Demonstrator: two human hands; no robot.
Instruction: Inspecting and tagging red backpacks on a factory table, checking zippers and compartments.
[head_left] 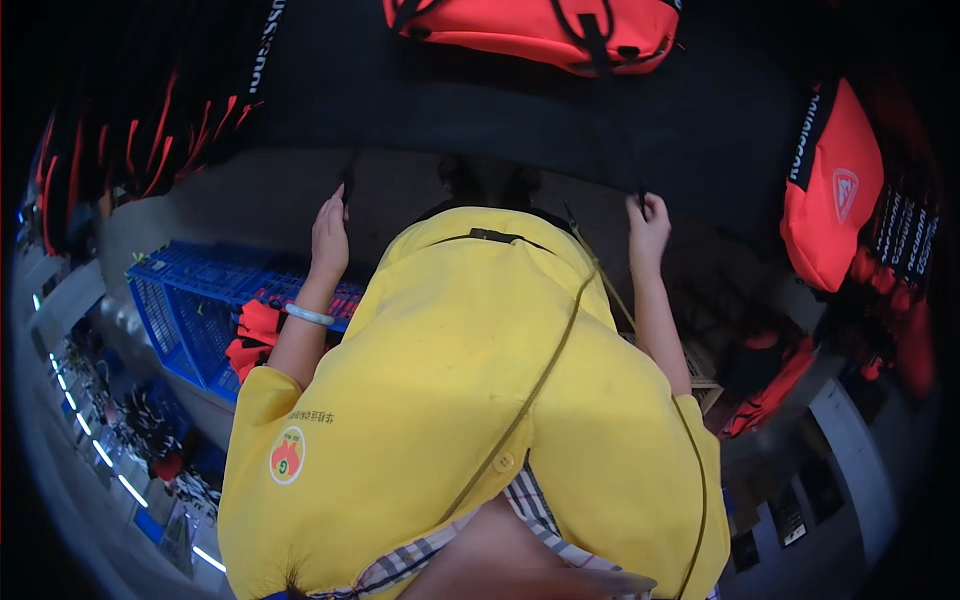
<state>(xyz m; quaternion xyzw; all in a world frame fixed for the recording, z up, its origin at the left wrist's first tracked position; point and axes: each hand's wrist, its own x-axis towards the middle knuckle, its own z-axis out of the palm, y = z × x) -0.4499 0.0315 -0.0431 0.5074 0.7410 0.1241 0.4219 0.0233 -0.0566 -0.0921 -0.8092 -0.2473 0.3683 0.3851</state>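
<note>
A large black fabric piece (480, 110) is spread across the top of the view on a work surface. My left hand (330, 235) pinches its near edge on the left, a pale bracelet on the wrist. My right hand (648, 225) grips the same near edge on the right. Both arms reach out past my yellow vest (470, 400), which fills the middle of the picture. The fabric's lower edge hangs between the two hands, partly hidden behind my chest.
A red bag (540, 30) lies at the far top. Another red and black bag (835, 190) sits at the right. Black items with red stripes (130, 120) are piled at the left. A blue plastic crate (190, 300) stands low on the left, red fabric (255, 335) beside it.
</note>
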